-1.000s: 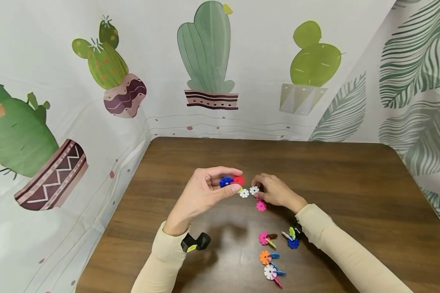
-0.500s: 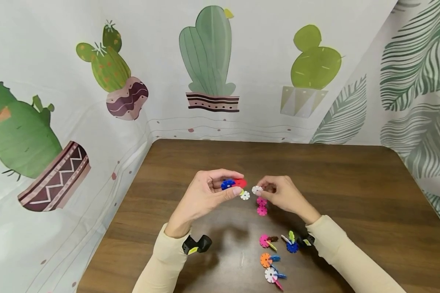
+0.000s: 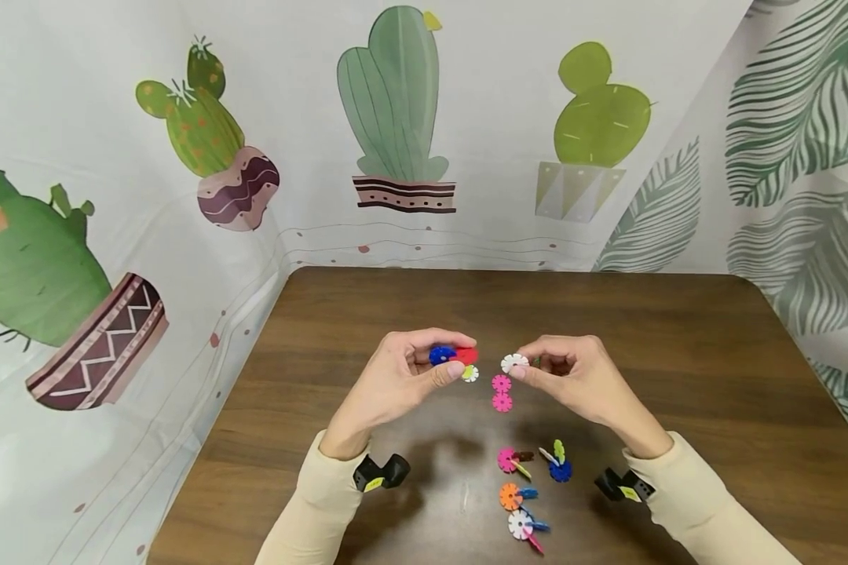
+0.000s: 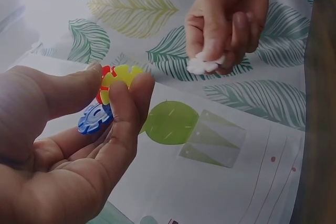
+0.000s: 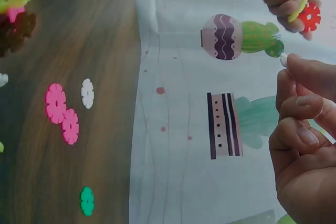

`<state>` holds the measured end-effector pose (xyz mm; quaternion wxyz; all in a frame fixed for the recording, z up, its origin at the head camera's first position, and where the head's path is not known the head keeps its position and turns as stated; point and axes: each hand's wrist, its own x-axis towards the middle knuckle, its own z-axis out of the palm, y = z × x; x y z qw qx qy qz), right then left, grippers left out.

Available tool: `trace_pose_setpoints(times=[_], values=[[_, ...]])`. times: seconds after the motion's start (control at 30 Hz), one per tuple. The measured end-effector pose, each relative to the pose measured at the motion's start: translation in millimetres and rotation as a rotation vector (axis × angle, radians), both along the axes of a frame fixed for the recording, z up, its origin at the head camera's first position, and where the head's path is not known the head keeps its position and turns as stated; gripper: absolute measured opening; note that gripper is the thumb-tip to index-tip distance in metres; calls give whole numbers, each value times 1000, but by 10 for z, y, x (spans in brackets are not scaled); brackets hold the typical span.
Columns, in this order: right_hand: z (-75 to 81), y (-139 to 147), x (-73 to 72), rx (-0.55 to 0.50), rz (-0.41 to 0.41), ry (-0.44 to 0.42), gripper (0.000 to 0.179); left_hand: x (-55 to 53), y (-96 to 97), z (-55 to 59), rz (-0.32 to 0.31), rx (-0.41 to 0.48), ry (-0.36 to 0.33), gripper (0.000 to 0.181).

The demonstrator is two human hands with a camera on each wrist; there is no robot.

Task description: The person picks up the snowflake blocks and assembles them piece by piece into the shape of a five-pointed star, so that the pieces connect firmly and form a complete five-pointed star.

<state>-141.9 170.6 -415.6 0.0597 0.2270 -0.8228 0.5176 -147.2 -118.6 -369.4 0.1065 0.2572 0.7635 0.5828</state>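
My left hand (image 3: 397, 378) grips a small cluster of notched plastic discs: a blue disc (image 4: 94, 119), a red disc (image 5: 311, 17) and a yellow disc (image 4: 121, 80) fitted together. Raised to its right, my right hand (image 3: 579, 377) pinches a single white notched disc (image 3: 514, 363) between thumb and finger. The two hands' pieces are apart. Below them on the table lie another white disc (image 5: 87, 94) and two touching pink discs (image 5: 63, 113). A green disc (image 5: 87, 201) also lies there, mostly hidden by my right hand in the head view.
Nearer me on the brown table (image 3: 367, 298) are several joined clusters: a pink-brown-yellow one (image 3: 509, 460), a blue one with white and green (image 3: 560, 471), an orange-blue one (image 3: 511, 496) and a white-blue-pink one (image 3: 520, 524). A cactus-print cloth (image 3: 495, 118) hangs behind.
My right hand has drawn to the right with the white disc, away from my left hand, uncovering both pink discs. The left hand has stayed nearly in place with its cluster.
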Motion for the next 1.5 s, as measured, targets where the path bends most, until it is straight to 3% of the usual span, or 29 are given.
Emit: trace_pose_setpoints(times=[0.27, 0.7, 0.97, 1.5], values=[[88, -18, 100, -40, 44, 79, 24, 42, 43, -2, -33, 10, -38, 28], [254, -118, 274, 11, 155, 259, 34, 108, 125, 10, -112, 4, -48, 28], [274, -130, 302, 82, 157, 268, 32, 117, 166, -26, -137, 14, -45, 28], [290, -134, 305, 39, 173, 320, 32, 194, 296, -58, -46, -19, 36, 23]])
